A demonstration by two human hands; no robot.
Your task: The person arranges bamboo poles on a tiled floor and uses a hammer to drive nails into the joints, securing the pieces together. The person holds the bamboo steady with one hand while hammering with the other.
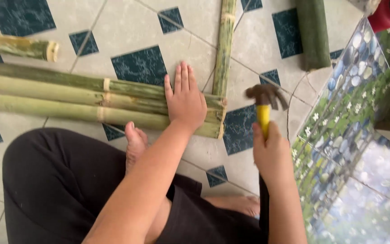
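Observation:
My left hand [185, 100] lies flat, fingers together, pressing on the right ends of three green bamboo poles [68, 97] laid side by side on the tiled floor. My right hand [271, 153] grips the yellow handle of a claw hammer [264, 100], whose blurred metal head hovers just right of the pole ends. A thinner bamboo strip [224, 45] runs upright across those ends. I sit on the floor in black shorts, with one foot [135, 143] against the nearest pole.
A shorter cut bamboo piece [19, 46] lies at the upper left. A dark green roll [313, 32] rests at the top right. A wall with pebble-and-flower tiles [353, 113] rises on the right. The floor has white and dark blue tiles.

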